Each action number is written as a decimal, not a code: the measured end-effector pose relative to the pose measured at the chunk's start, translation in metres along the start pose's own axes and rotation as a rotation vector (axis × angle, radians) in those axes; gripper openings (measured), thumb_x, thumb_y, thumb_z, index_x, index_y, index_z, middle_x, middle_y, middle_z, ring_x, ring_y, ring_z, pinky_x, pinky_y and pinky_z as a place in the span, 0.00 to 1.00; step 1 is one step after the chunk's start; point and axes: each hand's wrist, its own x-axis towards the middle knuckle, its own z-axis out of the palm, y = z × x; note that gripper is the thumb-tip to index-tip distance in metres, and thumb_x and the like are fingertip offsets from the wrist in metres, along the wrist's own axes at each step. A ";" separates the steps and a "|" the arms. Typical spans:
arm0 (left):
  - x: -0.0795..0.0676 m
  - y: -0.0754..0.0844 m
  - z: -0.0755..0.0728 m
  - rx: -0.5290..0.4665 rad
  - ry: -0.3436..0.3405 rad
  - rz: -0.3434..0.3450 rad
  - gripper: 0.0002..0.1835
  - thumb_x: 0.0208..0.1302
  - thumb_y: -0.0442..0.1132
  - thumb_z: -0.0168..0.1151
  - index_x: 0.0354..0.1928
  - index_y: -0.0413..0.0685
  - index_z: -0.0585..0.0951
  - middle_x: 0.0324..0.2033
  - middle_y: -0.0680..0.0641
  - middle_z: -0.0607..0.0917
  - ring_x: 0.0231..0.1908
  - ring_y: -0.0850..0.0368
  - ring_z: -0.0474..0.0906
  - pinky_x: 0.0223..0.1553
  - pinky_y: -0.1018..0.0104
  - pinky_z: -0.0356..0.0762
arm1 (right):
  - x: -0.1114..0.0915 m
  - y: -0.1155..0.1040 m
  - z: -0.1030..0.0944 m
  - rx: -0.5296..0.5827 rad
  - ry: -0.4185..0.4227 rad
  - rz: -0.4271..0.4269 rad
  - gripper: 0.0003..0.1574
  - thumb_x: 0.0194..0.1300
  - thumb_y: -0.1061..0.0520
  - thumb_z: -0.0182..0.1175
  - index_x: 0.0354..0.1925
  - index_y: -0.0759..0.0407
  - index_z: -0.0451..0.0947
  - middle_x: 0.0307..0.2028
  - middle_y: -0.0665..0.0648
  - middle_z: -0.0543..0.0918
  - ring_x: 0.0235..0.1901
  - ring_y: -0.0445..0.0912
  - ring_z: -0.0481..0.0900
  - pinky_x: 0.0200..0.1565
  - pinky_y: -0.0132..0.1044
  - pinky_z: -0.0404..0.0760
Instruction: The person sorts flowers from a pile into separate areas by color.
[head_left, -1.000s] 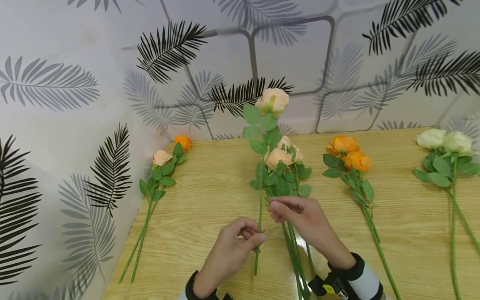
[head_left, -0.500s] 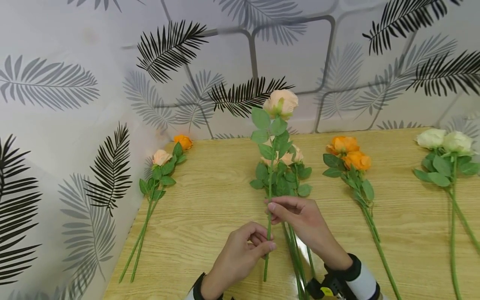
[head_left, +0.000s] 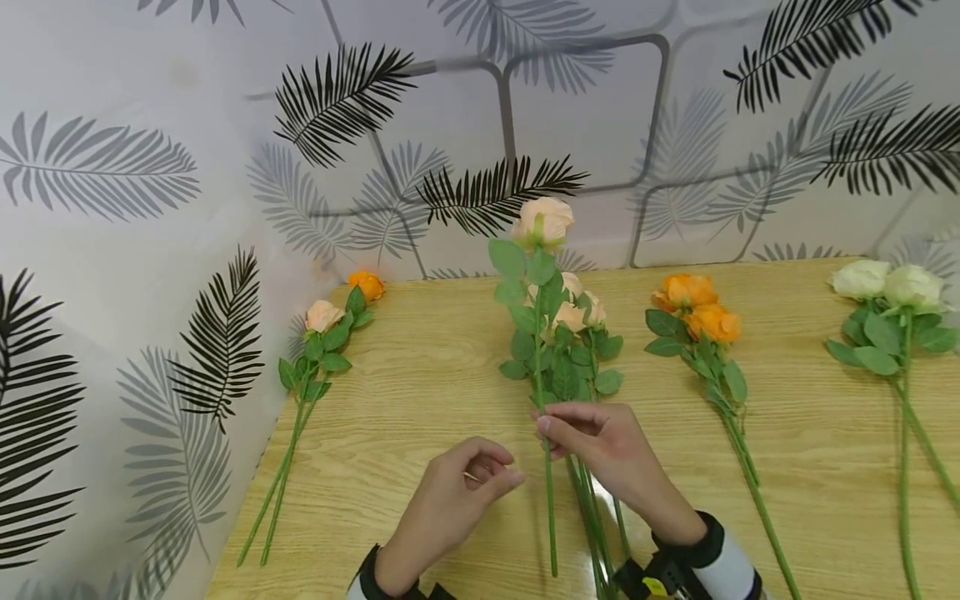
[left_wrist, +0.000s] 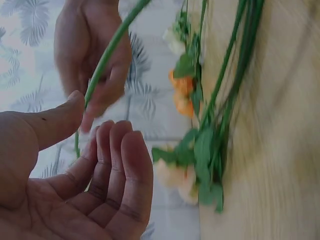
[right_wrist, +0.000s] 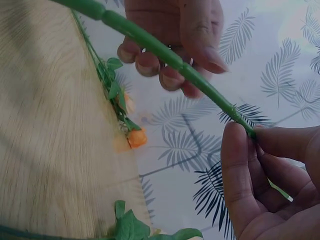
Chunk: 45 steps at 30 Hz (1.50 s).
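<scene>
A pale peach rose [head_left: 545, 222] on a long green stem stands upright over the table in the head view. My right hand [head_left: 596, 437] pinches its stem between thumb and fingertips, partway down; the right wrist view shows the pinched stem [right_wrist: 165, 52] up close. Just left of the stem, my left hand [head_left: 459, 500] holds nothing, its fingers loosely bent and its thumb apart from them. In the left wrist view the left palm [left_wrist: 75, 210] faces up beside the stem. Behind the held rose lies a bunch of peach roses [head_left: 572, 317] with leafy stems, partly covered by it.
On the wooden table [head_left: 420, 358], a peach rose [head_left: 324, 316] and an orange rose [head_left: 367, 285] lie at the left. To the right are orange roses [head_left: 713, 322], then white roses [head_left: 915, 286] at the far right. A leaf-patterned wall covering [head_left: 585, 117] stands behind.
The held rose moved right and then slightly back left and down. My right hand took hold of its stem, and my left hand let go and drew away to the left.
</scene>
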 end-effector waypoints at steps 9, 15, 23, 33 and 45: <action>-0.009 -0.043 -0.071 0.149 0.312 -0.216 0.20 0.64 0.54 0.59 0.49 0.47 0.80 0.40 0.48 0.82 0.40 0.56 0.79 0.40 0.60 0.80 | -0.002 0.008 -0.005 -0.054 0.018 0.051 0.20 0.64 0.55 0.62 0.45 0.71 0.83 0.36 0.66 0.86 0.27 0.47 0.84 0.34 0.42 0.85; -0.021 -0.068 -0.108 0.277 0.408 -0.345 0.22 0.68 0.49 0.57 0.54 0.40 0.78 0.48 0.39 0.80 0.46 0.46 0.78 0.44 0.51 0.77 | -0.004 0.015 -0.007 -0.075 0.015 0.071 0.18 0.63 0.56 0.62 0.44 0.71 0.84 0.35 0.66 0.86 0.26 0.48 0.84 0.31 0.39 0.85; -0.032 -0.100 -0.124 0.411 0.436 -0.458 0.24 0.66 0.44 0.58 0.55 0.30 0.76 0.51 0.28 0.76 0.48 0.33 0.74 0.41 0.44 0.74 | -0.004 0.026 -0.009 -0.137 -0.014 0.093 0.16 0.63 0.55 0.62 0.42 0.68 0.85 0.32 0.61 0.86 0.25 0.46 0.84 0.32 0.45 0.84; -0.036 -0.130 -0.133 0.514 0.519 -0.554 0.21 0.63 0.36 0.57 0.54 0.27 0.75 0.48 0.24 0.73 0.49 0.26 0.68 0.45 0.36 0.68 | -0.005 0.033 -0.009 -0.178 -0.021 0.126 0.17 0.63 0.55 0.62 0.43 0.67 0.85 0.31 0.63 0.86 0.25 0.48 0.84 0.31 0.45 0.84; -0.036 -0.145 -0.136 0.602 0.540 -0.595 0.20 0.59 0.33 0.60 0.51 0.27 0.76 0.44 0.22 0.76 0.45 0.25 0.67 0.48 0.34 0.62 | -0.005 0.039 -0.005 -0.184 -0.020 0.143 0.20 0.63 0.54 0.63 0.43 0.71 0.84 0.26 0.63 0.85 0.23 0.49 0.84 0.29 0.42 0.85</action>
